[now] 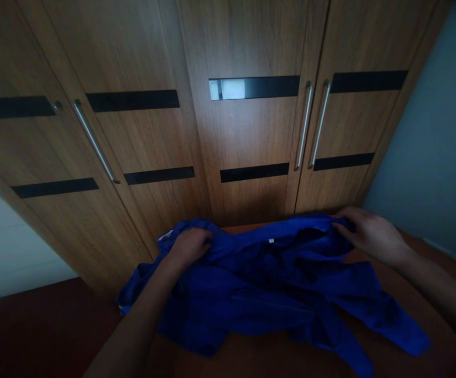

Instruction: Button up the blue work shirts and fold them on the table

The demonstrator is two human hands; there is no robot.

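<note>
At the wardrobe's foot: blue garment [251, 310], crumpled, sleeve-like ends trailing right, on a reddish-brown surface [267, 357].
Right hand [377, 236]: thumb and fingers closed on the garment's far edge, right end.
Left hand [190, 244]: fingers curled on the same edge, left of the small white tag [271, 241]; whether pinching or only pressing, cannot tell.
Cloth handling, as judged: light, even tension between both hands; folds eased outward from the tag; loose ends kept from bunching.
Wardrobe [251, 126]: wood-grain doors, apparently shut; contents hidden.
</note>
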